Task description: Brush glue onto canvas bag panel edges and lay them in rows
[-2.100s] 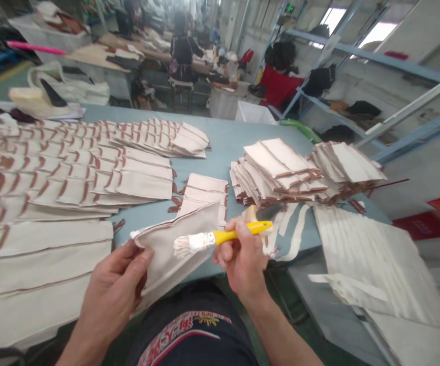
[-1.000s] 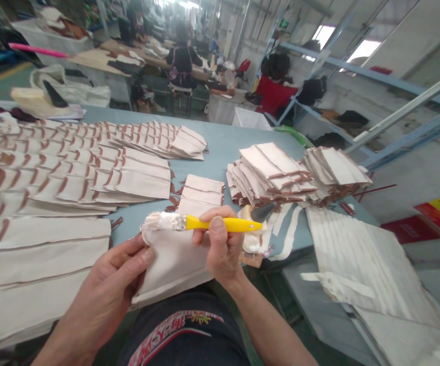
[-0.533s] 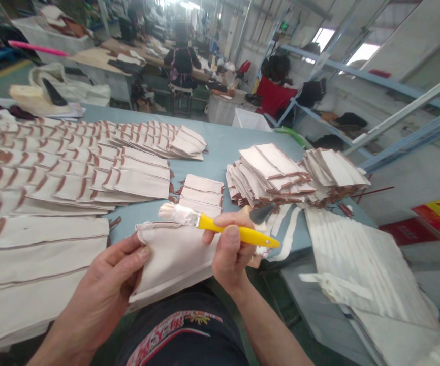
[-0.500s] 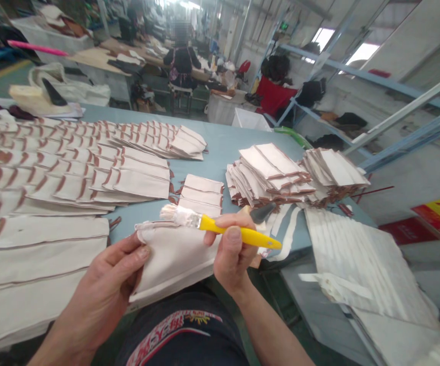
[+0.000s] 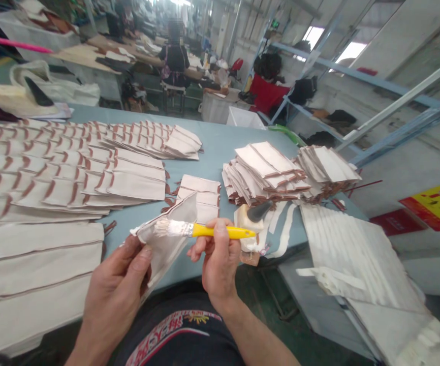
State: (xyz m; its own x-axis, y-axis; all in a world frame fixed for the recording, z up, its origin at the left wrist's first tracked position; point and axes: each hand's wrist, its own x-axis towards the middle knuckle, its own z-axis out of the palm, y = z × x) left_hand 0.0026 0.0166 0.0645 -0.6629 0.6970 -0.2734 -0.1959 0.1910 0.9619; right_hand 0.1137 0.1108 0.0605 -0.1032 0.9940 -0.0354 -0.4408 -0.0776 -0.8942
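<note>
Pinched by its near left end in my left hand (image 5: 119, 284) is a cream fabric piece (image 5: 174, 241), tilted up over the table's near edge. My right hand (image 5: 220, 259) is closed around the yellow handle of a paintbrush (image 5: 205, 230). Its pale, white-coated bristles point left and overlap the upper edge of the piece; whether they touch it I cannot tell. Just beyond lies a seamed cream panel (image 5: 199, 190) with brown edges. Right of my right hand stands a cream block-like container (image 5: 245, 219) with a black cone on it.
Overlapping rows of cream panels (image 5: 136, 175) cover the left of the blue table (image 5: 220, 134). Two stacks of panels (image 5: 268, 162) stand at the back right. White strips (image 5: 286, 231) hang near a ribbed white sheet (image 5: 357, 249) on the right. A person (image 5: 174, 61) sits farther back.
The fabric piece has turned from nearly flat to steeply tilted, its far end now raised. My right hand and the brush have moved left and slightly down. The whole view has shifted slightly.
</note>
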